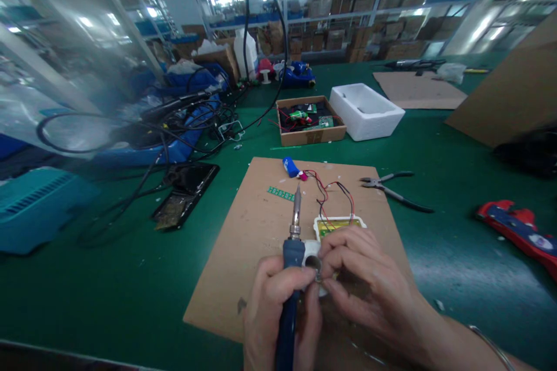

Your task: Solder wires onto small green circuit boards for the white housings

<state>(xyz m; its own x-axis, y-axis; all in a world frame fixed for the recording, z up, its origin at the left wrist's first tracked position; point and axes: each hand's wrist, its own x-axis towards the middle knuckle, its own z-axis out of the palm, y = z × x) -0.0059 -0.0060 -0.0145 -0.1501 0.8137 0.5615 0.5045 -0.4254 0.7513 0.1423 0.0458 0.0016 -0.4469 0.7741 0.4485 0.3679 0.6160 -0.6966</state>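
Observation:
My left hand is closed around the blue handle of a soldering iron, whose metal tip points up and away from me. My right hand pinches a small part against a white plastic housing that holds a yellow-green circuit board. Both hands meet at the near edge of that housing. Red and black wires run from the board to a small blue part. A green strip of circuit board lies left of the iron's tip. All of it rests on a brown cardboard mat.
Pliers lie right of the mat on the green table. Behind stand a cardboard box of parts and a white foam box. A black tray and tangled cables lie left; a red and blue item lies right.

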